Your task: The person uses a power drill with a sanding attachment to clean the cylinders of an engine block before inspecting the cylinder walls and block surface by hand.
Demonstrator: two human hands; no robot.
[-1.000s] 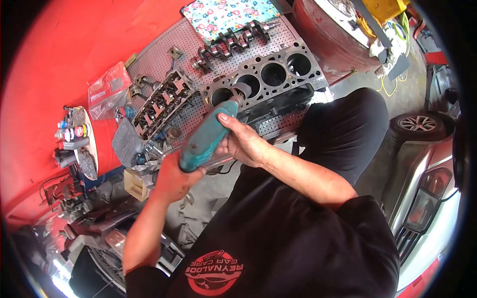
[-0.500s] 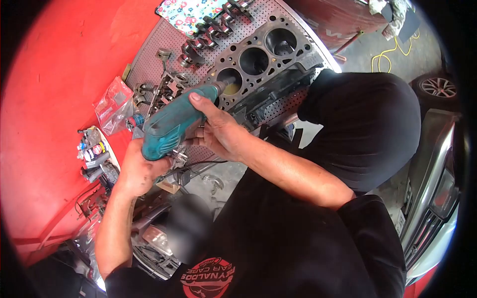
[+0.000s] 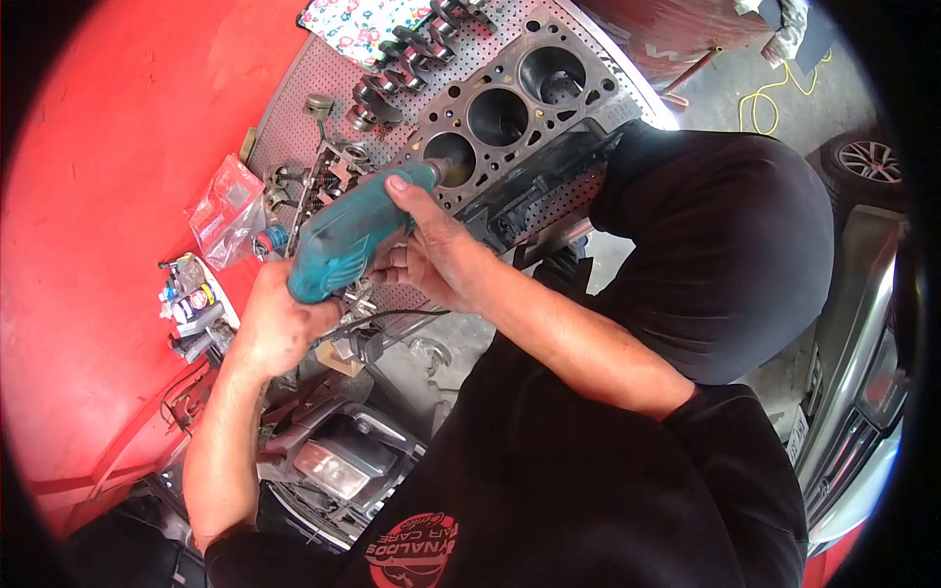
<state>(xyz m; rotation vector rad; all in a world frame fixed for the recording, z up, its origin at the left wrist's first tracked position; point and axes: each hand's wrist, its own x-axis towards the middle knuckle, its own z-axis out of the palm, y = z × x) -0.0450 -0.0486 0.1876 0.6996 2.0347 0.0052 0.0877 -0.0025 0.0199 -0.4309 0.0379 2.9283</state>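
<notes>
A teal power drill (image 3: 345,237) is held in both hands. My left hand (image 3: 279,328) is closed around its rear grip. My right hand (image 3: 436,250) supports the front of the body, thumb on top near the chuck and fingers curled beneath. The chuck (image 3: 439,169) points into the nearest cylinder bore (image 3: 453,152) of a metal engine block (image 3: 487,169). What is fitted in the chuck is hard to make out inside the bore. Two more open bores lie farther along the block's top face.
A crankshaft (image 3: 392,83) lies beside the block on the perforated tabletop (image 3: 294,118), near a floral cloth (image 3: 358,29). A piston with rod (image 3: 319,106), a plastic bag (image 3: 227,211) and bottles (image 3: 191,299) are left. A large rounded black-cloth form (image 3: 725,255) is close on the right.
The drill and both hands have shifted slightly up and right relative to the block, with the chuck still at the same bore. The whole view has moved a little.
</notes>
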